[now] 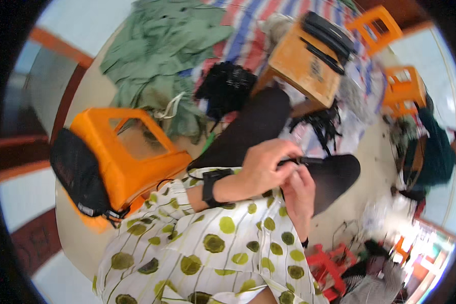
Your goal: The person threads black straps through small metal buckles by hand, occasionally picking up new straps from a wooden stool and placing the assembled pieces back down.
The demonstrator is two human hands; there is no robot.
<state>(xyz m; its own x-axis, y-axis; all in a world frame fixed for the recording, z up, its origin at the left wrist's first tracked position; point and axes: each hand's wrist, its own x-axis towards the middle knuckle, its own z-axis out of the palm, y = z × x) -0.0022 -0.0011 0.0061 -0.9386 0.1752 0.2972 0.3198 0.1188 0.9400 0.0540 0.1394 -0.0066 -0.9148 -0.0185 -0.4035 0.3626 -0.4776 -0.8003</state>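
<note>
Above my lap, my left hand (268,163) is closed in a pinch around a small slim black piece (309,160), whose kind I cannot make out. Close against it from below, my right hand (300,195) also has its fingers pressed together at the same piece. The fingers partly hide it, and only its dark end sticks out to the right. Beyond my black-trousered knees lie a heap of black pieces (225,88) and a loose bunch of black straps (321,126).
A wooden stool (304,68) ahead bears a long black case (328,34). On the left an orange plastic stool (129,175) lies tipped, with a black bag (78,169) on it. Green cloth (162,55) covers a striped sheet (243,35). A red stool (334,268) stands lower right.
</note>
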